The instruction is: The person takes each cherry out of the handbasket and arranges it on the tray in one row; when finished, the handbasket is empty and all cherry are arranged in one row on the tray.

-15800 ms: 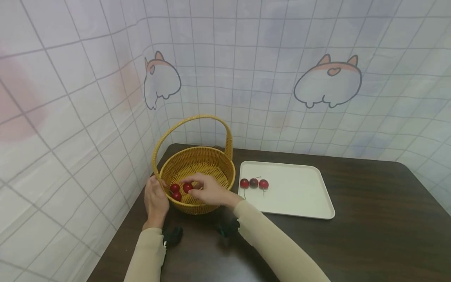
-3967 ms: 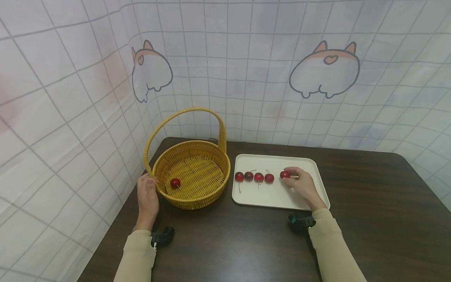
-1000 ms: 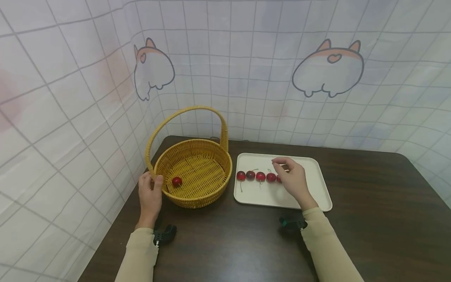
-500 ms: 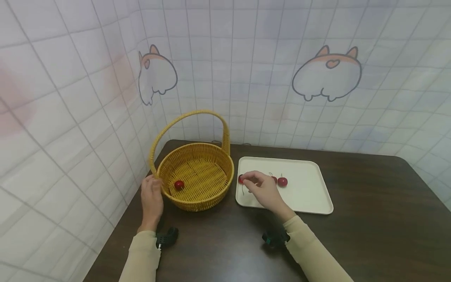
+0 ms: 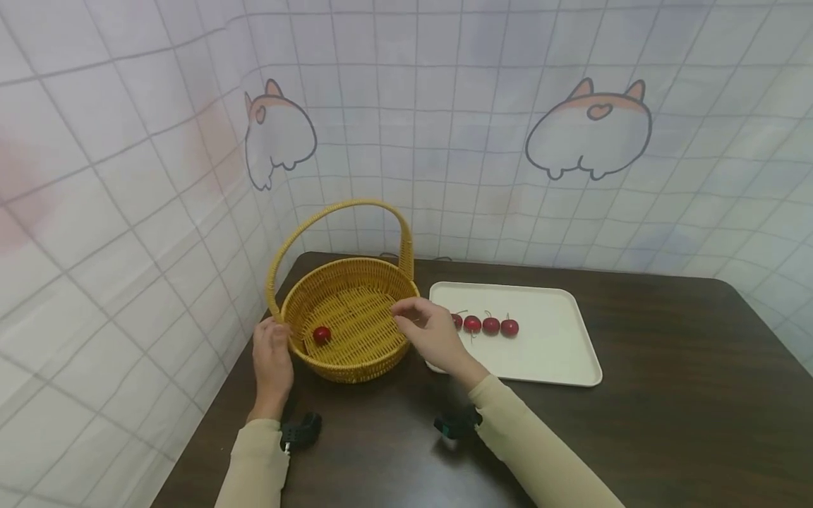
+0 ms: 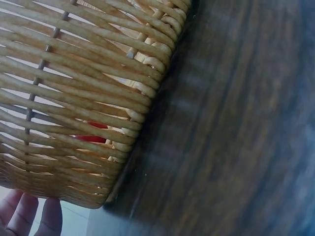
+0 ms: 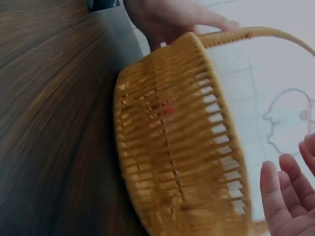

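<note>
A yellow wicker basket (image 5: 352,372) with a tall arched handle stands on the dark wooden table. One red cherry (image 5: 322,335) lies in it at the left; in the left wrist view, a bit of red shows through the weave. My left hand (image 5: 272,367) grips the basket's left side at the handle base. Over the basket's right rim hovers my right hand (image 5: 437,340), its fingers apart and holding nothing. To the right, several cherries (image 5: 491,325) with stems sit in a row on a white rectangular tray (image 5: 552,353); the row's left end is hidden behind my right hand.
The dark table (image 5: 667,367) extends to the right of the tray and in front of it. A white grid-patterned curtain (image 5: 470,176) with cartoon animal drawings hangs behind the table and along its left side. Dark straps sit on both wrists.
Since the oldest frame, cherries have gone from the basket to the tray row, leaving one inside. Over the last second my right hand has swung left from the tray to the basket.
</note>
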`<action>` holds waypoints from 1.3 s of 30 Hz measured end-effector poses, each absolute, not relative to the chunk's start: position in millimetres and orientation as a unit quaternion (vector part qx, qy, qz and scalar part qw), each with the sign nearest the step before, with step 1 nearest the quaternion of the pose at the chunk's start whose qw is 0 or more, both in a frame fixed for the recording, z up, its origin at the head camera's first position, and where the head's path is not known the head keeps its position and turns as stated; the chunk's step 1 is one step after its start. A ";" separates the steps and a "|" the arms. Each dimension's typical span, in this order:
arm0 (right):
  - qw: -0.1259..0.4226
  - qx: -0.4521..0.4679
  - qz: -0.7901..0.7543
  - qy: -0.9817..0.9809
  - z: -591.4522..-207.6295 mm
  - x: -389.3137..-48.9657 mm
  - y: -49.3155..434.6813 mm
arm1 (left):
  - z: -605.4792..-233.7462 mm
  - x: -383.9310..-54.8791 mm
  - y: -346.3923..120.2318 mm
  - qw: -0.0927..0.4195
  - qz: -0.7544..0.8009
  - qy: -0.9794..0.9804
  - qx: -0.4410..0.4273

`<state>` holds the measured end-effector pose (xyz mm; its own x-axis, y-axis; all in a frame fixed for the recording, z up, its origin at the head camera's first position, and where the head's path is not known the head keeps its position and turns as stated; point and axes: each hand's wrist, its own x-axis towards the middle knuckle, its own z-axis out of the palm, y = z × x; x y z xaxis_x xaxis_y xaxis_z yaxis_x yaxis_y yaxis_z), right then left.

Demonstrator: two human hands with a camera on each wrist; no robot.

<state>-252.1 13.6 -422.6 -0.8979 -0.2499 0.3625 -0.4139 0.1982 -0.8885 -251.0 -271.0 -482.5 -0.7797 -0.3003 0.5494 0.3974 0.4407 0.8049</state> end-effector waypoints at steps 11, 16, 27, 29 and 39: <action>-0.008 0.213 0.513 -0.831 -415.0 -280.4 -41.3 | -481.1 -251.3 -270.8 0.346 -0.529 -0.774 -0.029; -0.068 0.184 0.506 -0.840 -415.5 -289.5 -72.0 | -481.5 -252.1 -271.0 0.365 -0.530 -0.765 -0.023; -0.134 0.180 0.419 -0.880 -423.3 -298.9 -91.7 | -485.9 -255.7 -266.1 0.349 -0.544 -0.763 -0.025; -0.135 0.214 0.368 -0.895 -426.2 -300.8 -95.9 | -484.9 -255.6 -265.7 0.349 -0.544 -0.762 -0.026; -0.136 0.362 0.260 -0.885 -433.4 -298.3 -104.1 | -483.8 -253.1 -266.5 0.348 -0.543 -0.763 -0.028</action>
